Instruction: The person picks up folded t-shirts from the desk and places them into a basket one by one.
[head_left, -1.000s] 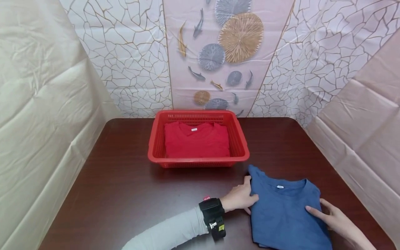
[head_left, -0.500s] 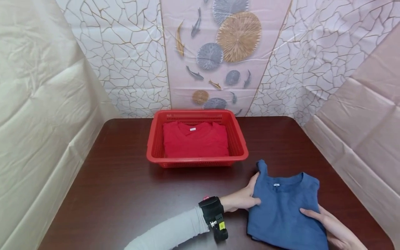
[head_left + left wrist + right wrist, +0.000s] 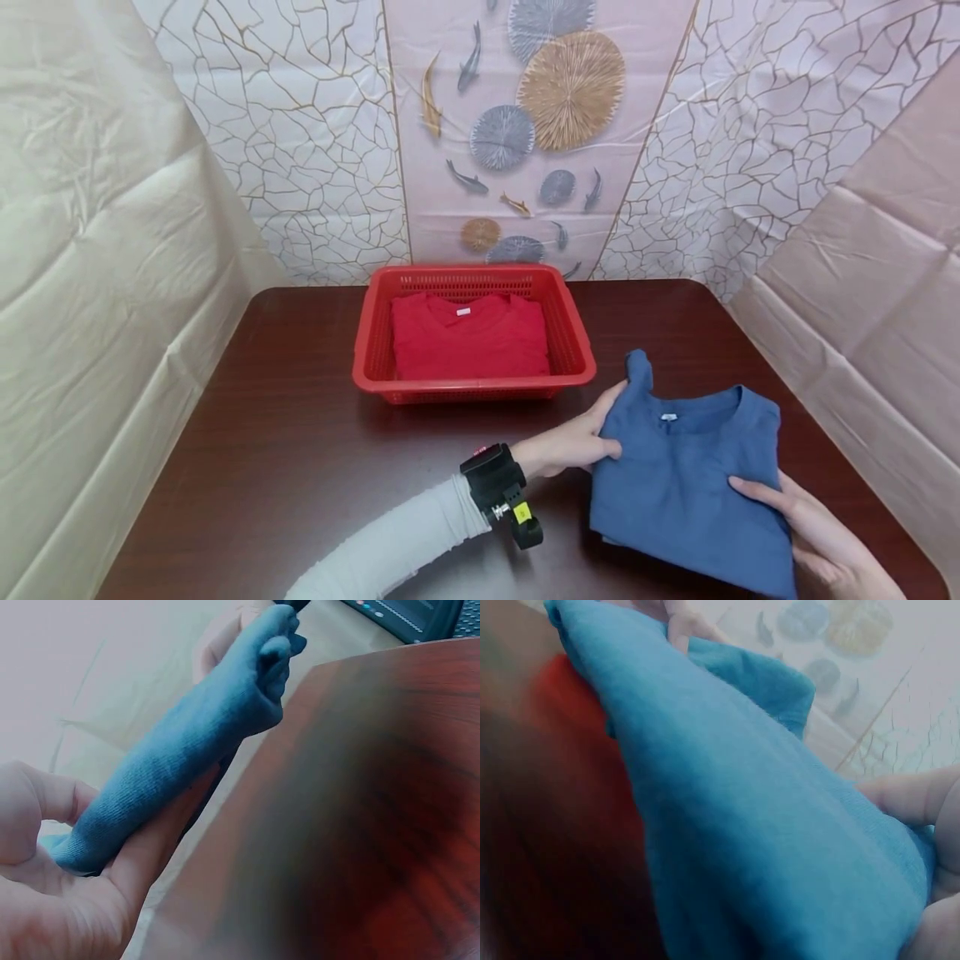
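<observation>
A folded blue T-shirt (image 3: 686, 475) hangs between my two hands at the right of the head view, its neckline with a white label facing the far side. My left hand (image 3: 573, 440) grips its left edge, thumb on top and fingers underneath. On the opposite edge my right hand (image 3: 817, 525) pinches the cloth, thumb lying on the upper face. The left wrist view shows the folded edge of the T-shirt (image 3: 165, 757) running through the left hand (image 3: 67, 892). In the right wrist view the T-shirt (image 3: 757, 817) fills the middle, with right-hand fingers (image 3: 919, 799) at its edge.
A red plastic basket (image 3: 474, 386) stands at the table's far middle, with a folded red T-shirt (image 3: 468, 342) lying inside. The dark wooden table (image 3: 300, 433) is bordered by draped cloth at the left, back and right. A black wrist camera (image 3: 498, 487) sits on the left sleeve.
Both hands have taken firmer hold of the blue T-shirt and raised it off the table, moving it slightly toward the far side. Its lower edge now hangs. The basket stays put.
</observation>
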{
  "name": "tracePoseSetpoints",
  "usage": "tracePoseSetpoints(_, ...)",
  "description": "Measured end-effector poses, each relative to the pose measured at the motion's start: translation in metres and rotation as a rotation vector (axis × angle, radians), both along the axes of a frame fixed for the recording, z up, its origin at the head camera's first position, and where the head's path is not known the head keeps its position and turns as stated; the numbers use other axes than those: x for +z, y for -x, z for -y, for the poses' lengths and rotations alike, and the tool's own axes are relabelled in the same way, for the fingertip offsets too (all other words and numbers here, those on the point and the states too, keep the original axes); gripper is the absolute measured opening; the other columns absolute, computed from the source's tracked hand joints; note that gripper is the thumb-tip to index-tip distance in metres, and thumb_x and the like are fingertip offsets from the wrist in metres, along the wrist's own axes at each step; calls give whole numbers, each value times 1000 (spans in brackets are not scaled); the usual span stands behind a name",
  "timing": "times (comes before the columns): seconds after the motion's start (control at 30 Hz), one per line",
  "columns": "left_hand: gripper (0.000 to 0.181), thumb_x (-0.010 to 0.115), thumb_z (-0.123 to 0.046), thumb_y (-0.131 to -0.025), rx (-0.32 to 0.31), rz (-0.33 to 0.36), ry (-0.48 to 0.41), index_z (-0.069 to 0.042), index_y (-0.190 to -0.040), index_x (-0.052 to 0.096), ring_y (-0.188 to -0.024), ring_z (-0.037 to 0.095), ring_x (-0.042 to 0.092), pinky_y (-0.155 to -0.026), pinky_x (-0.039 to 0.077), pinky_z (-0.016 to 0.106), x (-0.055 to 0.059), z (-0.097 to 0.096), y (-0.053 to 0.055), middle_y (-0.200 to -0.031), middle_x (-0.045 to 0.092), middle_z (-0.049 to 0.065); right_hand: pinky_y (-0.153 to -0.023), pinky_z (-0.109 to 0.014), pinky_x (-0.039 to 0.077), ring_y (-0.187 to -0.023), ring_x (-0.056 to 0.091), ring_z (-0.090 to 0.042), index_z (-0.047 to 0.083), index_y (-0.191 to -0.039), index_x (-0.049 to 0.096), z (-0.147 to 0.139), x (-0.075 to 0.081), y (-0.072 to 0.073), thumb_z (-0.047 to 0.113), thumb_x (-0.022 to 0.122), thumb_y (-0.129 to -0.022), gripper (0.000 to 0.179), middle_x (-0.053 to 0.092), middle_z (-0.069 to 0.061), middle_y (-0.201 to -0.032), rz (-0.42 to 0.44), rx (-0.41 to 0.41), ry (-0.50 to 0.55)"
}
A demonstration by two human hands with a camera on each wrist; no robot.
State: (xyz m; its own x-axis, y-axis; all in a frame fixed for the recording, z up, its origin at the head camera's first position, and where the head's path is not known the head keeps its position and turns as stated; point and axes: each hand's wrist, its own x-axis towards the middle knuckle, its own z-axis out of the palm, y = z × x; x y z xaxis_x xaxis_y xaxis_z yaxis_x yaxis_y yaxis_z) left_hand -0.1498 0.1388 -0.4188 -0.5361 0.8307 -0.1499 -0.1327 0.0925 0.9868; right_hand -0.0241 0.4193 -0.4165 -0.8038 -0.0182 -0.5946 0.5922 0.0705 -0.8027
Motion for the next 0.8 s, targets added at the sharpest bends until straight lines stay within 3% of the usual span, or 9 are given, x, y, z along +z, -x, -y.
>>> tracePoseSetpoints(0.13, 83, 52, -3, -85, 21, 10, -29, -51, -141, 13, -121, 15, 31, -85, 49, 50, 15, 10, 9, -141, 23, -6, -98, -50, 42, -121, 39, -26, 26, -139, -32, 9, 16, 10, 40, 46, -95, 91, -12, -21, -153, -22, -40, 72)
tracePoseSetpoints(0.33, 83, 54, -4, -85, 81, 13, -56, -48, -142, 12, -125, 18, 28, -90, 45, 56, 26, 31, 25, -143, 19, -3, -95, -45, 44, -124, 35, -25, 28, -141, -29, 28, 37, 34, 36, 46, -95, 88, -11, -20, -154, -93, -9, 108)
tracePoseSetpoints(0.5, 85, 52, -2, -84, 143, 33, -100, -50, -142, 12, -125, 21, 29, -92, 41, 60, 35, 52, 42, -143, 21, -1, -92, -38, 48, -117, 43, -17, 27, -143, -25, 47, 52, 57, 31, 47, -96, 86, -9, -17, -154, -156, 9, 162)
tracePoseSetpoints(0.63, 84, 50, -2, -85, 189, 59, -129, -50, -142, 11, -124, 23, 33, -92, 41, 58, 43, 70, 56, -143, 22, 0, -88, -33, 49, -112, 47, -12, 27, -145, -22, 64, 59, 74, 26, 49, -95, 86, -8, -16, -154, -204, 20, 208)
tracePoseSetpoints(0.8, 84, 49, -1, -85, 253, 81, -153, -48, -143, 11, -124, 26, 34, -93, 41, 57, 51, 95, 70, -145, 21, 3, -88, -32, 50, -116, 45, -16, 28, -146, -17, 86, 64, 98, 24, 51, -94, 86, -4, -13, -154, -229, 27, 247)
